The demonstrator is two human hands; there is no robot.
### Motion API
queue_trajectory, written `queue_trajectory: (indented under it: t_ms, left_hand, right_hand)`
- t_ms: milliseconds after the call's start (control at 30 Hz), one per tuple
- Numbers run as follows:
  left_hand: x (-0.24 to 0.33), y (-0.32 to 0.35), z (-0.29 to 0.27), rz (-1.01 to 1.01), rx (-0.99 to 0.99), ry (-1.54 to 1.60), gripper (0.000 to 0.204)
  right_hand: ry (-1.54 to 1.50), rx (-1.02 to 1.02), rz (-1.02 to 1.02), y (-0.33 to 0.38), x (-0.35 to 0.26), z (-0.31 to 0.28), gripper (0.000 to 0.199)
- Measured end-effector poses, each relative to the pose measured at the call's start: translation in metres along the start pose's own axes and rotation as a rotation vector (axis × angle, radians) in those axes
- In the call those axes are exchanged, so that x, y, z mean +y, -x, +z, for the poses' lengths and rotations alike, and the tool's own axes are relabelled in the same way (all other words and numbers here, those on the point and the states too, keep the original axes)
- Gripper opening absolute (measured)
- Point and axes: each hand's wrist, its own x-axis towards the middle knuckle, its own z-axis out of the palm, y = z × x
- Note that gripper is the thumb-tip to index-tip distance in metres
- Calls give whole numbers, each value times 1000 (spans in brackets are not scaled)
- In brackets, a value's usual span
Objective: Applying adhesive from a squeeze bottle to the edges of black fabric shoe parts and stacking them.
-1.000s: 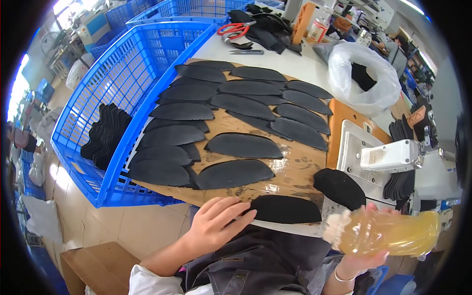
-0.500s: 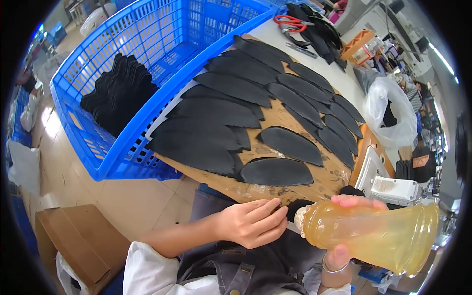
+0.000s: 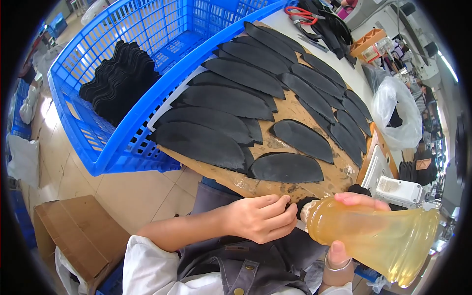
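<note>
My right hand [image 3: 339,253] grips a soft clear plastic bottle [image 3: 373,231] of yellowish liquid, probably glue. The bottle lies nearly level, its crusted whitish nozzle end pointing left. Just left of the nozzle, my left hand [image 3: 263,219] has its fingers pinched together at the edge of a small black piece [image 3: 304,202], mostly hidden by fingers and bottle. Beyond my hands, several curved black pad-like pieces [image 3: 285,167] lie in overlapping rows on a brown, glue-stained board [image 3: 280,189].
A blue plastic crate [image 3: 105,160] on the left holds a stack of wavy black pieces [image 3: 118,81]. Red-handled scissors [image 3: 302,17] lie at the far edge. To the right are a white machine part [image 3: 400,191] and a clear plastic bag [image 3: 396,108]. A cardboard box [image 3: 78,236] stands lower left.
My left hand sits slightly further right, its fingertips closer to the nozzle. The bottle's walls look more squeezed in. The whole view has shifted a little.
</note>
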Motion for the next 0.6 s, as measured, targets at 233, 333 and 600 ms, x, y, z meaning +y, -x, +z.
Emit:
queue_trajectory:
  t_ms: [233,333,600]
  left_hand:
    - [-2,-1,-1,12,-20,-21,22]
    - [-1,-3,-1,-8,-22,-23,6]
    - [-3,-6,-4,37,-83,-20,11]
  right_hand:
    - [-65,-11,86,2,1,-14,70]
    - [-47,-27,76,1,3,-17,68]
    - [27,174,-54,11,19,-21,66]
